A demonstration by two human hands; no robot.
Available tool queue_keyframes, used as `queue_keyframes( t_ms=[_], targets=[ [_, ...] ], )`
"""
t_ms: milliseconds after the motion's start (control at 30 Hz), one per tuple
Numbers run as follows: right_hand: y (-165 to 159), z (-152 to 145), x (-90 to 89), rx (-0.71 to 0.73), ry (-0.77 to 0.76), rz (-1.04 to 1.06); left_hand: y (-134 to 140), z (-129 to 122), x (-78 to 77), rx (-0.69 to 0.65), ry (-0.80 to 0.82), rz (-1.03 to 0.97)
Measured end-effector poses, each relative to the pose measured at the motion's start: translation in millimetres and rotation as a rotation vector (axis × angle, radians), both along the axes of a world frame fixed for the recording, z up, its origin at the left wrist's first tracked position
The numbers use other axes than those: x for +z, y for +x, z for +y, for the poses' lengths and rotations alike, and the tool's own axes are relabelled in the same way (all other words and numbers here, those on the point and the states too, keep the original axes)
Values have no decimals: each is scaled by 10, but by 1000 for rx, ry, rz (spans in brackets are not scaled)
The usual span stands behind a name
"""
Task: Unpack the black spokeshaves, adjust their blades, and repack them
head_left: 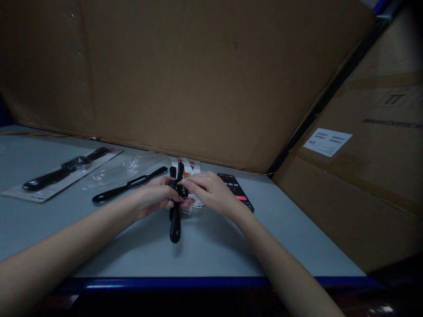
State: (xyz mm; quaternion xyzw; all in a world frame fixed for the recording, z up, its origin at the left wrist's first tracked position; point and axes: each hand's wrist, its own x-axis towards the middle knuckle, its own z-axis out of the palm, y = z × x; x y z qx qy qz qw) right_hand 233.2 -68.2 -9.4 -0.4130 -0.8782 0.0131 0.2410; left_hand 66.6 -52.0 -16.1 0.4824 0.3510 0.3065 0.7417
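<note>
My left hand (161, 193) is closed around the middle of a long black handled tool (176, 226), which hangs over the table with its rounded handle end toward me. A second narrow black piece runs alongside it, partly hidden. My right hand (211, 189) has its thumb and fingers pinched at a small black part (183, 191) on the tool's side; its exact shape is too dark to tell. Left of my hands, a slim black piece with a slotted middle and a rounded handle (130, 184) lies on the table.
A black tool on a card under clear plastic (66, 174) lies at the left, beside a clear plastic wrapper (128, 165). Printed cards (194, 166) lie behind my hands. A phone (236, 191) showing a timer is on the right. Cardboard walls (198, 79) enclose the grey table (214, 251).
</note>
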Motion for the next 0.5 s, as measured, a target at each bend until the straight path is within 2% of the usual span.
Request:
queue_keyframes(
  t_ms=[200, 367, 500],
  targets=[
    [37, 4, 14, -38, 59, -30, -9, -4, 4, 0, 4, 1],
    [3, -11, 17, 103, -36, 6, -20, 11, -23, -12, 44, 11],
    [7, 1, 5, 54, -47, 24, -11, -9, 2, -3, 13, 5]
  ],
)
